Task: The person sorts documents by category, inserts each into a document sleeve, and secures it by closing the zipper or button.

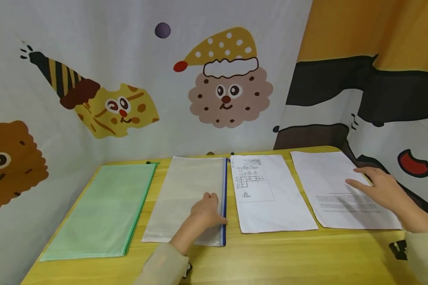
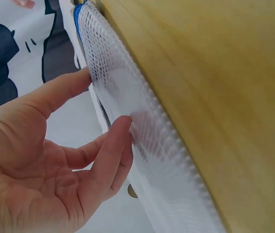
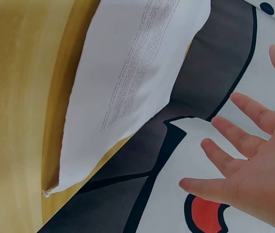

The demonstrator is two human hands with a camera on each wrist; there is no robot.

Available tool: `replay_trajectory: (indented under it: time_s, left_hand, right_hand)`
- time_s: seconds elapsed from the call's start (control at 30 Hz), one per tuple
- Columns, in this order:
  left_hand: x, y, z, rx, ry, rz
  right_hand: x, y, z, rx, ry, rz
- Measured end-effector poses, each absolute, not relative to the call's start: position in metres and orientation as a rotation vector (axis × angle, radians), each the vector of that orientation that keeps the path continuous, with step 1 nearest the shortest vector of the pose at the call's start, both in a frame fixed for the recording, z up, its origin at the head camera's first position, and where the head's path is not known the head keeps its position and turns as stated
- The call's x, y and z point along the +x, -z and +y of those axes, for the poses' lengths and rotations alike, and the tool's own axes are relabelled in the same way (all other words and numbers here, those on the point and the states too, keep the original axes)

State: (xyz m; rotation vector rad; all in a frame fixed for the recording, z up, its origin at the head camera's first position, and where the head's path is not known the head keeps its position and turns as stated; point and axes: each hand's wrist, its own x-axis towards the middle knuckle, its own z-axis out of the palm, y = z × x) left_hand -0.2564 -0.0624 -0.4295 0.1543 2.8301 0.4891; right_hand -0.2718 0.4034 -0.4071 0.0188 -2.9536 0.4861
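Observation:
A whitish mesh zip pouch (image 1: 185, 186) with a blue zip edge lies flat in the middle of the table. My left hand (image 1: 205, 211) is over its right half, thumb out at the blue edge. In the left wrist view the fingertips (image 2: 123, 125) touch the mesh, and nothing is pinched between them. At the far right lies a printed paper sheet (image 1: 321, 178) with a block of text. Above its right edge my right hand (image 1: 381, 188) hovers with fingers spread; the right wrist view shows it holding nothing.
A green zip pouch (image 1: 100, 213) lies at the left of the yellow wooden table (image 1: 271, 257). Between the mesh pouch and the text sheet is a paper with a line drawing (image 1: 281, 213). A cartoon-printed curtain (image 1: 128, 47) hangs right behind and along both sides.

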Motion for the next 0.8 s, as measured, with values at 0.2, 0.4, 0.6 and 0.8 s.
replay_trajectory:
  time_s: [0.2, 0.4, 0.6, 0.8]
  left_hand:
    - [-0.257, 0.428, -0.068, 0.159, -0.575, 2.793]
    - [-0.257, 0.429, -0.077, 0.221, -0.757, 2.740]
    - [-0.257, 0.434, -0.086, 0.273, -1.070, 2.568]
    - [-0.258, 0.435, -0.092, 0.242, -1.271, 2.441]
  right_hand:
    - [-0.268, 0.405, 0.406, 0.000, -0.510, -2.973]
    - [-0.265, 0.404, 0.409, 0.013, -0.535, -2.964]
    - [-0.262, 0.406, 0.413, -0.012, -0.546, -2.966]
    - [-0.260, 0.411, 0.421, -0.034, -0.590, -2.959]
